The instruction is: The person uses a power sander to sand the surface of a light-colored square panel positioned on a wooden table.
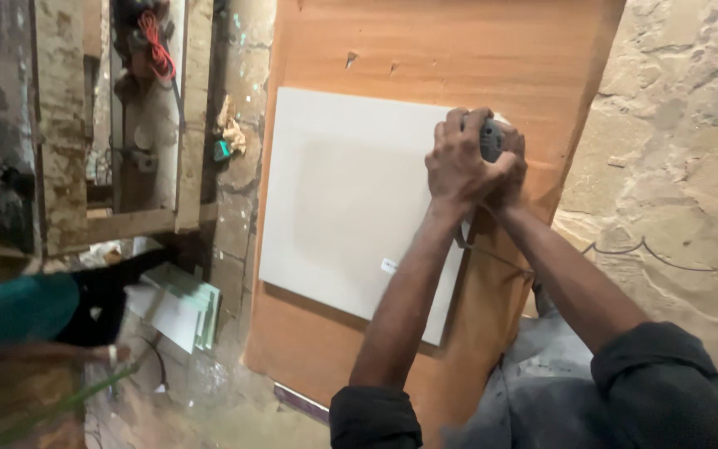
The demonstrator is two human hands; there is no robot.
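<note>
Far left: a second person, teal sleeve (18,312), crouches low by the floor, blurred, well apart from the work. Beside them a short stack of pale tiles (183,309) lies on the floor below a rough wooden frame (189,116); red cable (157,50) hangs in the frame's upper part. Centre: a brown wooden board (459,50) serves as the work surface, and a large white square tile (342,199) lies flat on it, a small sticker near its lower right edge. Both hands are stacked at the tile's upper right corner. Left hand (459,162) on top, fingers curled tight; right hand (510,170) beneath and beside it, fingers wrapped round a grey hand-held power tool (492,140), of which only part of the body shows. Blade or disc hidden under the hands; cannot tell whether it touches the tile. A thin cord (492,254) runs back from the hands along the right forearm. Right: rough stone wall (683,133). Judgement: the step in hand looks like cutting or trimming along the tile's right edge, begun at the far corner. The next move probably calls for a steady two-handed pull down that edge, tool kept level, tile kept from shifting on the board, cord kept clear of the cutting line.
</note>
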